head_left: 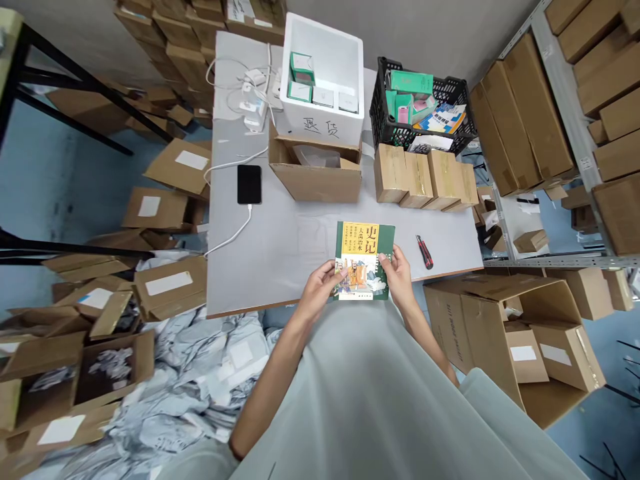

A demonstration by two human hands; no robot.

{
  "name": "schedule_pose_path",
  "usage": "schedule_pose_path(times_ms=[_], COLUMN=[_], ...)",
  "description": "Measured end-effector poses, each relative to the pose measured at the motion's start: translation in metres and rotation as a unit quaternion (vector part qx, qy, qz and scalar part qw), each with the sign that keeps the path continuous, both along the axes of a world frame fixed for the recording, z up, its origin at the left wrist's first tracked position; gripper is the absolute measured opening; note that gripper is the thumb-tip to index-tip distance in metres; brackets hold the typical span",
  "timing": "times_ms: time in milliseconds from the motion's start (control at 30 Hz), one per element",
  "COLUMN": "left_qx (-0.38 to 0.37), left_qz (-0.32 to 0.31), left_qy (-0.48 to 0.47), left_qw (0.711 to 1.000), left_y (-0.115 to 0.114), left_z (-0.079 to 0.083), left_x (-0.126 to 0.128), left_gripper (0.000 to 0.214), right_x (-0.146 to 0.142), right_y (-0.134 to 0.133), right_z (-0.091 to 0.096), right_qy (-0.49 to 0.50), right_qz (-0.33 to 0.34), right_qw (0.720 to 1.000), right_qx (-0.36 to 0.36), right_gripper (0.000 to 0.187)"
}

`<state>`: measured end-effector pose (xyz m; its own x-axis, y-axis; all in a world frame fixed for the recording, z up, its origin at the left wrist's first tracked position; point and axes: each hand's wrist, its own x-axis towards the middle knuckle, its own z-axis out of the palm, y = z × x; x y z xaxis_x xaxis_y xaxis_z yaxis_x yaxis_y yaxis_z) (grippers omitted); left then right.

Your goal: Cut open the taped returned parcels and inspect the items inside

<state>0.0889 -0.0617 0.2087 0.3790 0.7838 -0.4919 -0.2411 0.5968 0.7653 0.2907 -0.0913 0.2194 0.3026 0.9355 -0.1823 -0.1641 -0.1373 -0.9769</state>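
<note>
At a gray surface [290, 257], left hand [319, 285] and right hand [399, 272] are gripping a book [365, 261] over the near edge, apparently for viewing; opening it would be requiring a freed thumb.

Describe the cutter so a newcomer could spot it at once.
On the grey table, find the right hand holding a green-and-yellow book. The cutter lies just right of that hand: slim, red and black, unlike the brown boxes behind it.
</note>
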Motion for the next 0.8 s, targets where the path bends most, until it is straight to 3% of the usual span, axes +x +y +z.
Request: schedule_pose_path(times_ms=[800], left_qx=[0.006], left_qz=[0.026], left_qy=[-0.01], left_qw=[1.0], left_y=[-0.024], left_z=[-0.004], left_x=[-0.025], left_gripper=[0.063], right_x=[-0.025], right_y=[-0.017], right_z=[0.001], right_qy=[-0.006], right_qz=[0.022], right_qw=[1.0], right_qx=[0.001], right_gripper=[0.064])
